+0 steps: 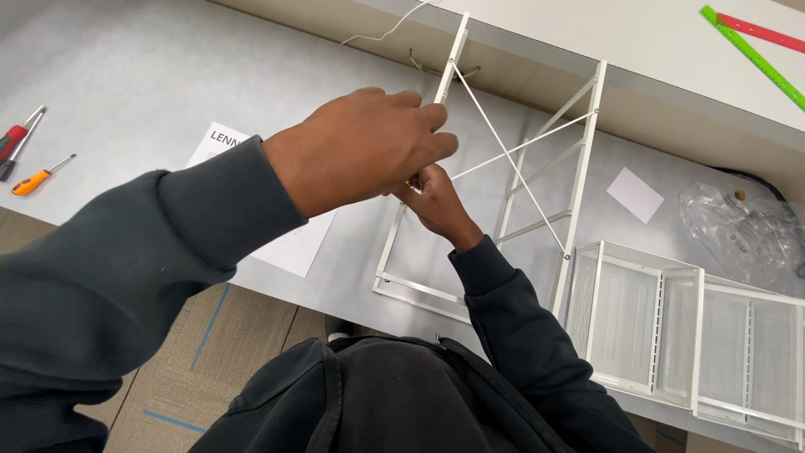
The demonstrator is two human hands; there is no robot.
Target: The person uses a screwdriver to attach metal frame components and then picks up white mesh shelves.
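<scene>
A white metal frame (579, 151) with two crossed thin braces lies on the grey table (126, 75). My left hand (360, 151) reaches in from the left and is closed around the frame's left rail, about halfway along it. My right hand (436, 205) sits just under the left hand at the same rail, fingers pinched together. A small yellowish thing (409, 180) shows at its fingertips; I cannot tell what it is. Both arms wear dark sleeves.
Two white mesh baskets (671, 327) stand at the right. Near them are a clear plastic bag (738, 226) and a white card (635, 195). A printed sheet (289, 247) lies under my left arm. Screwdrivers (25, 155) lie far left; green and red rulers (755, 50) top right.
</scene>
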